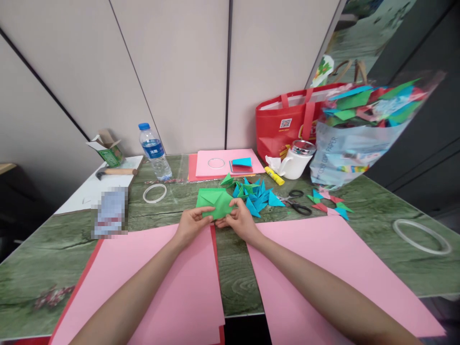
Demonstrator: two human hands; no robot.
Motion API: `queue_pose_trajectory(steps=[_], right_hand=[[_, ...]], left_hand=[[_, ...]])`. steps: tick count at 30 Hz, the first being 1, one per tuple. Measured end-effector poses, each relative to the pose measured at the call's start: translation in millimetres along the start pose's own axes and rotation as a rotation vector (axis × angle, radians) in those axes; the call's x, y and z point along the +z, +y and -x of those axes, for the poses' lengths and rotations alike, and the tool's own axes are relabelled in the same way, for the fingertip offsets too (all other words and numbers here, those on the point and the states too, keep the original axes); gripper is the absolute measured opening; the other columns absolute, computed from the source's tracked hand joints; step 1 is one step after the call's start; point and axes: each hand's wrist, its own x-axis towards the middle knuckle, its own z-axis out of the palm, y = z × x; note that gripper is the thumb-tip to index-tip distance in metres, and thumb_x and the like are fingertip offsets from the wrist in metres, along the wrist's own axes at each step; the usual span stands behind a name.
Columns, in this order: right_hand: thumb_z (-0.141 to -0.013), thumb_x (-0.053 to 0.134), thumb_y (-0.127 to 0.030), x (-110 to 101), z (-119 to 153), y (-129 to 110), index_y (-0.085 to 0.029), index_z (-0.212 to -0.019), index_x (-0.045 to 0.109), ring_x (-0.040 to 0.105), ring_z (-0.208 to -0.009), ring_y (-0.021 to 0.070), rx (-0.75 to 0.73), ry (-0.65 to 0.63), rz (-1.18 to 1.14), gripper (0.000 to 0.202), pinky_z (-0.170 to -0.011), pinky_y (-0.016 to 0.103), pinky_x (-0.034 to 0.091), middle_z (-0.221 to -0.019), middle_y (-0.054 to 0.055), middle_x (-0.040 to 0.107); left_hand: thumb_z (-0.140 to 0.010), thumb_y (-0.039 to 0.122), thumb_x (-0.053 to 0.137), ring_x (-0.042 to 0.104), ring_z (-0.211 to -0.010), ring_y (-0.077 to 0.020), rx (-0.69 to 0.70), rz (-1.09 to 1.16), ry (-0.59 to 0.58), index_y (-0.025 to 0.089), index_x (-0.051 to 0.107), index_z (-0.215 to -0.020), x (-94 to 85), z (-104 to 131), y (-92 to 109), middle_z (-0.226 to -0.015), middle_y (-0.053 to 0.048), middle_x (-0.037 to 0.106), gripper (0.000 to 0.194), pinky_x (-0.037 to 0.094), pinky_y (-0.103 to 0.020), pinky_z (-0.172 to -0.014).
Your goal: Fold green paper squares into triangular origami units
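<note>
A green sheet of paper (219,209), partly folded with slanting creases, is held between my two hands above the table's middle. My left hand (192,223) pinches its lower left part between thumb and fingers. At its right edge, my right hand (242,220) grips it, the thumb in front and some fingers underneath. Another green paper piece (205,192) shows just behind it. Beyond my right hand lies a pile of folded blue and green paper pieces (257,194). Black-handled scissors (299,201) rest beside that pile.
Large pink sheets (172,282) lie under both forearms. A water bottle (155,151), tape ring (155,193) and hammer (117,172) stand or lie at left. Behind right are a glue stick (274,176), white mug (296,163), red bag (275,127) and a plastic bag (345,148) of folded paper.
</note>
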Motion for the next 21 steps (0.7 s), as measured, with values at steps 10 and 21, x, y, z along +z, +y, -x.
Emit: queue_pose_trajectory(steps=[10, 21], right_hand=[[-0.062, 0.040, -0.014, -5.7, -5.2, -0.1, -0.022, -0.075, 0.038, 0.058, -0.068, 0.0138, -0.120, 0.163, 0.023, 0.016, -0.055, 0.028, 0.052, -0.071, -0.004, 0.051], [-0.067, 0.056, -0.026, -9.3, -5.8, -2.7, -0.019, -0.080, 0.050, 0.054, -0.075, 0.0171, -0.241, 0.243, 0.350, 0.016, -0.063, 0.028, 0.045, -0.079, 0.002, 0.056]], left_hand=[[-0.060, 0.021, 0.067, 0.035, -0.041, -0.0044, -0.027, -0.032, 0.071, 0.013, 0.065, -0.088, -2.8, -3.0, -0.7, -0.047, 0.006, 0.044, 0.029, 0.028, -0.017, -0.040], [-0.060, 0.013, 0.059, 0.058, -0.062, -0.0128, -0.033, 0.039, -0.060, 0.012, 0.061, -0.089, 1.8, -0.5, -5.7, -0.070, -0.002, 0.062, 0.029, 0.048, -0.026, -0.064]])
